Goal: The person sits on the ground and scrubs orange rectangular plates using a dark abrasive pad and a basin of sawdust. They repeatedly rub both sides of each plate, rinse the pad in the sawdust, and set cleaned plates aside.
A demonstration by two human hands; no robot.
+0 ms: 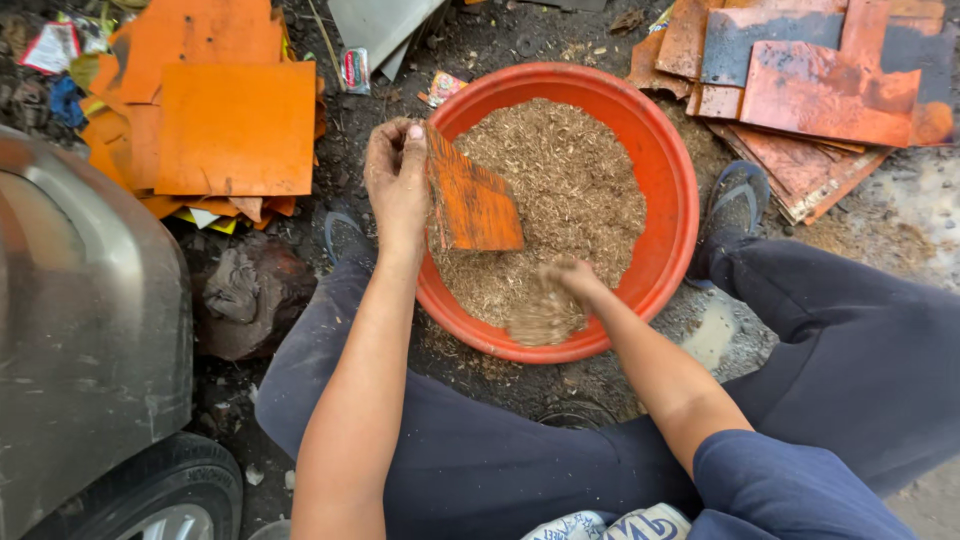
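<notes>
My left hand [396,180] held a closed grip on an orange tile [472,200] tilted over the near-left part of the orange basin [670,170] on the ground, while my right hand [562,285], grip closed, clutched brown sawdust [570,180] inside it

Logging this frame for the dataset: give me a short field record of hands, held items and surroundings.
left hand: holds an orange tile by its edge, tilted over the basin
right hand: in the brown granular fill, blurred, grabbing a clump
basin: round, orange-red, on dark ground between the person's legs
left of basin: stack of clean orange tiles
right of basin: stack of dirty, darkened tiles
feet: sandal at the basin's right side
far left: grey vehicle body with tyre
</notes>
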